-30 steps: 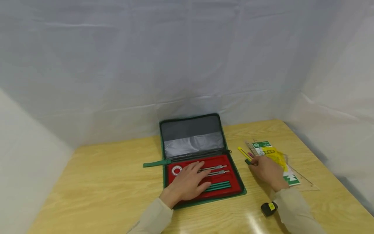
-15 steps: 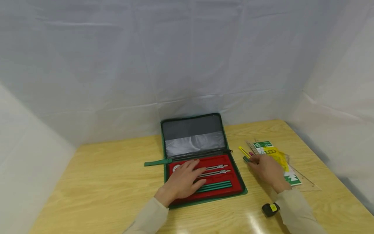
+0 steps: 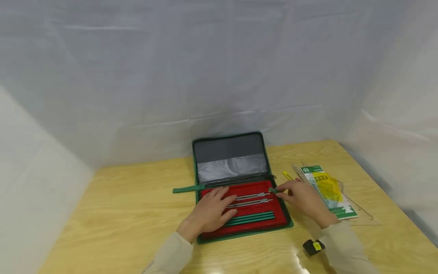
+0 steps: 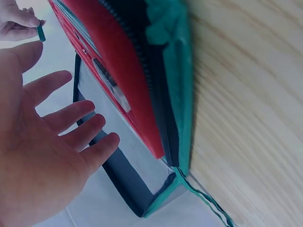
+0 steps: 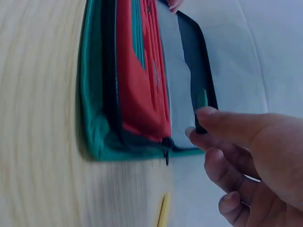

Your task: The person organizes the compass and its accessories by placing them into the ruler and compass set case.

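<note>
A zip case lies unfolded on the table, its red insert facing up. Set into the insert are two metal compasses and several green pencils. My left hand is spread over the insert's left part, fingers loosely extended and nothing in its grasp; it hides what lies beneath. Between thumb and forefinger, my right hand pinches a small dark green piece, held over the insert's upper right corner. What kind of thing this piece is, I cannot tell.
Right of the case lie a green-and-white packet with yellow contents, a clear set square and a slim yellow tool. A black tape measure sits near my right sleeve. A green strap sticks out left.
My right hand has carried the small green piece leftward from beside the packet to over the case's right edge. My left hand has shifted slightly left across the insert, covering the white ring.
</note>
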Available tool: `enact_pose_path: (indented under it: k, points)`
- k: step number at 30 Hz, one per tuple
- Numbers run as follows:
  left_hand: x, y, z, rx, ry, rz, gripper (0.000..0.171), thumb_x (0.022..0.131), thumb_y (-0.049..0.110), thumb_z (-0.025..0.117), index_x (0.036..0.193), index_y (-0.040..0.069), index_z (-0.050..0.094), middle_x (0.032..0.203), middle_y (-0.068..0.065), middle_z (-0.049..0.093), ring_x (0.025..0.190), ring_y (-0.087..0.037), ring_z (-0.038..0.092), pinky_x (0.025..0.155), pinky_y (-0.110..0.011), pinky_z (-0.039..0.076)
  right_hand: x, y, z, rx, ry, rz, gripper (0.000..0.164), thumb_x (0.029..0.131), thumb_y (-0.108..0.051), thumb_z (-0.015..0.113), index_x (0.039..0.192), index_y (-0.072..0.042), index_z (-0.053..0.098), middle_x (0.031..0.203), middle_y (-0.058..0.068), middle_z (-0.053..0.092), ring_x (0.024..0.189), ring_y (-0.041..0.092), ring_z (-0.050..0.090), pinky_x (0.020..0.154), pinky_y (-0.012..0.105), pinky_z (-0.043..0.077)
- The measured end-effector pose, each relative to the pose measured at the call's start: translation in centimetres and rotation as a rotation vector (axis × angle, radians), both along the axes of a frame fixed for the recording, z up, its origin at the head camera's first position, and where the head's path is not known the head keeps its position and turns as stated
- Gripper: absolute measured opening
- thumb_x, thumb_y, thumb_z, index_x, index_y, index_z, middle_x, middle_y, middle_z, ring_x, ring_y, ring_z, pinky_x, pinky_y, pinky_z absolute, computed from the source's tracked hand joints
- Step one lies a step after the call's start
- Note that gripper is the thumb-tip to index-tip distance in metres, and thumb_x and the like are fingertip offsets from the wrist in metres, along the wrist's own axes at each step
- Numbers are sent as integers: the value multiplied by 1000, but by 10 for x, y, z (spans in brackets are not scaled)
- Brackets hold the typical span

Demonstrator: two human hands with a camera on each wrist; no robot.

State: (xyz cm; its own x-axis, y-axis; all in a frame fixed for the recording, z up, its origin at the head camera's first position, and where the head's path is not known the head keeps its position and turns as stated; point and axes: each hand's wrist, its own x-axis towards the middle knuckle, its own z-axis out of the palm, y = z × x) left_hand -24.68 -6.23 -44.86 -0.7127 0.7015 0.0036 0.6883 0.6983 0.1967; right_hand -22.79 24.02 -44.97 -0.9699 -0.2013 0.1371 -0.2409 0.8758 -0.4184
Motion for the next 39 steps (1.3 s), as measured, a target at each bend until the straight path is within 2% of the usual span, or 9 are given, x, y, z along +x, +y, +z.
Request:
enact_pose_path:
  k: [4, 8, 14, 17, 21, 29, 39]
  points:
    - [1, -5, 0, 4, 1, 3, 49, 94, 49, 34, 135, 24, 41, 144, -10, 34, 130, -28, 29, 102, -48, 30, -1, -10, -2, -17, -38, 94, 18, 83, -29, 62, 100, -22, 67, 85, -9, 63, 65, 4, 51, 56, 24, 44]
    - [3, -11, 1, 7, 7, 6, 47, 94, 47, 35, 135, 23, 42, 143, -11, 35, 129, -28, 31, 101, -48, 31, 0, -19, -4, -18, -22, 204, 17, 83, -27, 62, 99, -23, 67, 93, -8, 64, 78, 3, 55, 67, 24, 47]
    - [5, -17, 1, 16, 17, 17, 47, 94, 47, 35, 134, 23, 42, 143, -12, 35, 129, -28, 31, 101, -48, 31, 1, -33, -5, 20, -24, 298, 16, 85, -31, 59, 98, -25, 68, 88, -13, 59, 74, 1, 52, 65, 25, 46]
    - [5, -20, 0, 18, -1, 27, 47, 94, 48, 35, 135, 24, 42, 143, -11, 35, 130, -28, 30, 100, -49, 32, 1, -40, -5, 34, -14, 337, 17, 85, -30, 59, 99, -25, 67, 92, -11, 62, 81, 4, 55, 70, 28, 48]
    - [6, -23, 1, 29, -21, 41, 46, 94, 47, 36, 134, 25, 42, 143, -11, 34, 130, -27, 29, 100, -50, 32, 0, -49, -4, 50, -12, 368, 17, 85, -29, 60, 99, -25, 68, 94, -11, 62, 85, 5, 55, 72, 28, 48]
    - [8, -28, 1, 28, -49, 55, 48, 94, 48, 36, 135, 24, 42, 144, -10, 34, 131, -26, 28, 102, -50, 29, -2, -61, -5, 79, 14, 399, 17, 85, -29, 60, 98, -23, 69, 91, -11, 60, 80, 2, 53, 69, 26, 48]
    - [10, -32, 0, 33, -39, 62, 48, 94, 49, 35, 135, 24, 41, 144, -9, 34, 131, -25, 28, 100, -49, 31, -4, -68, -8, 82, 40, 413, 16, 84, -26, 62, 98, -23, 69, 91, -11, 55, 79, 2, 52, 68, 25, 47]
